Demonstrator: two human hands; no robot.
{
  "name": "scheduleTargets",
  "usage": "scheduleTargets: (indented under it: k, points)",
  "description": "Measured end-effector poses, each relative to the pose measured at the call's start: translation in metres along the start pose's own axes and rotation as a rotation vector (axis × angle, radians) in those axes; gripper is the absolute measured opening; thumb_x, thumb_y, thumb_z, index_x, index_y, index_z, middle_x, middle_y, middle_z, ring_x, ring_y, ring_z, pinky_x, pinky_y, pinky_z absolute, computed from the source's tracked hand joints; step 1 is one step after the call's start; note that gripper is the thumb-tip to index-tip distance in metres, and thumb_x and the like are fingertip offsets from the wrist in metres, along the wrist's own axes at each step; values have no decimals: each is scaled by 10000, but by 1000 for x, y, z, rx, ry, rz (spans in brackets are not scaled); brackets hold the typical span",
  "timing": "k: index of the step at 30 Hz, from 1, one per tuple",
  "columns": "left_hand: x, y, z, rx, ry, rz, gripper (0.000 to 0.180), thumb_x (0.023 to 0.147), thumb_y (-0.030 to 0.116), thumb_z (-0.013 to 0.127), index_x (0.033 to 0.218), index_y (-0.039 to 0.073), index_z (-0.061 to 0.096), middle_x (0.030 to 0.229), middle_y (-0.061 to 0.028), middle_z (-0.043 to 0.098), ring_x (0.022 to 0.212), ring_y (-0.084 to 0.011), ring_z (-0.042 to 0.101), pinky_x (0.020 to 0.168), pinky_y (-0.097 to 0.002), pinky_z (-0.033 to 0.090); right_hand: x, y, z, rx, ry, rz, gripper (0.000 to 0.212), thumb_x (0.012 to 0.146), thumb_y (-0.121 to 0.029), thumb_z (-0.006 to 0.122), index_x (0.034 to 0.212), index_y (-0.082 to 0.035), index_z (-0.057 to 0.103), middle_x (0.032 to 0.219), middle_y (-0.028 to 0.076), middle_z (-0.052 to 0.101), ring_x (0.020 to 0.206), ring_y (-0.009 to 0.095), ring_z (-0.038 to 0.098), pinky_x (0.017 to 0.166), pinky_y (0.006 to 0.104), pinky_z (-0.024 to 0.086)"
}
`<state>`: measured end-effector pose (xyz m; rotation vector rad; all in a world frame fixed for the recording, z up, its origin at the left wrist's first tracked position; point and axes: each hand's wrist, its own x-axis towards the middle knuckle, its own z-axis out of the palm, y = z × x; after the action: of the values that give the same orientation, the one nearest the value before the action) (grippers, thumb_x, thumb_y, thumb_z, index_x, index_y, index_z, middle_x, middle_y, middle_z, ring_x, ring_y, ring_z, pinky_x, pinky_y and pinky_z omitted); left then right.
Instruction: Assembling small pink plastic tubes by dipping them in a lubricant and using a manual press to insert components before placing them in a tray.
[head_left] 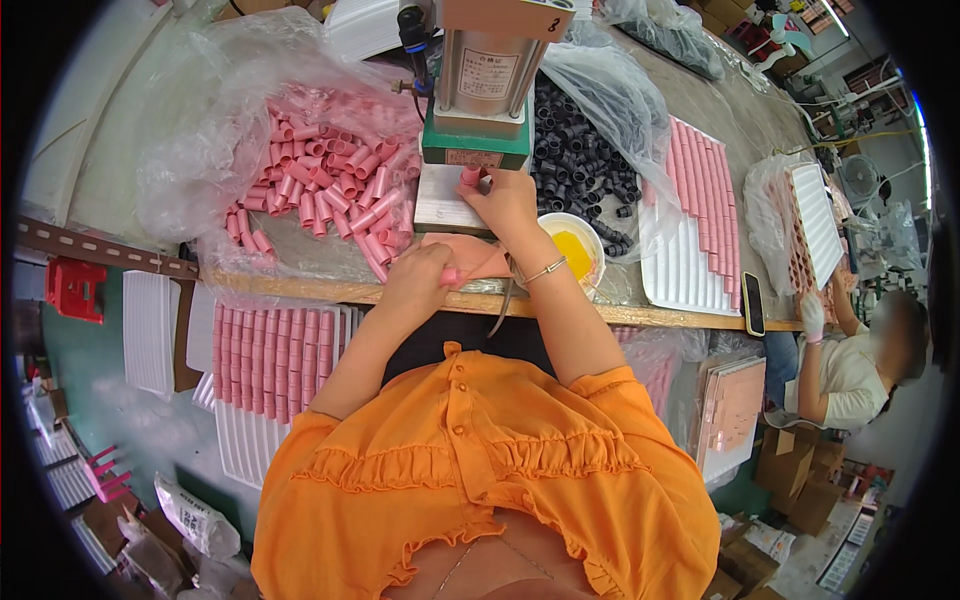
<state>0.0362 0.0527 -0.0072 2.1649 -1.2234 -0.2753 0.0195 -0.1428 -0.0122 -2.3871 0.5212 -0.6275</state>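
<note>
Tube pt. hidden by R hand; press top cut off

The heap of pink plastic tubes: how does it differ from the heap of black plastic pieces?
The pink heap has longer pieces; the black heap has stubbier ones. The pink heap lies left of the green-based metal press; the black heap lies right. Both are loose, with clear plastic beside them.

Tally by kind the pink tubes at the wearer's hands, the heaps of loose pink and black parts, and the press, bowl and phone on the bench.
Pink tubes: 2 (one at the right hand, one at the left hand)
Pink heap and black heap: 2
Press: 1
Bowl: 1
Phone: 1
Total: 7
</note>
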Motion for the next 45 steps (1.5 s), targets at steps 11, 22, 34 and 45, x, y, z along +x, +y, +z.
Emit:
scheduleTargets:
  k: [11,22,34,45]
  points:
    - [-43,-61,-49,-271,436,-410,324,718,77,801,775,15,487,710,-101,611,645,-246,570,619,-327,458,-36,47,-88,-81,250,107,286,735,-231,800,963,-76,724,872,96,658,827,273,632,735,380,498]
    - [-36,-76,-59,107,219,161,209,667,-35,655,780,13,485,932,-126,626,895,-341,577,779,-399,478,-69,137,-143,-292,-82,401,173,799,-160,701,945,-73,732,881,149,715,828,326,680,757,403,527]
    - [-32,-76,-56,174,178,225,164,709,-2,628,787,0,484,991,-147,637,941,-366,603,791,-415,485,-68,138,-149,-366,-116,368,253,756,-122,743,1003,-82,702,934,141,710,902,314,674,768,402,522]
    - [-28,-96,-71,190,41,194,209,672,-65,605,865,-7,546,975,-138,622,1002,-347,565,831,-411,466,-93,66,-154,63,347,226,164,823,-56,703,982,-55,659,853,79,643,619,157,573,587,288,465]
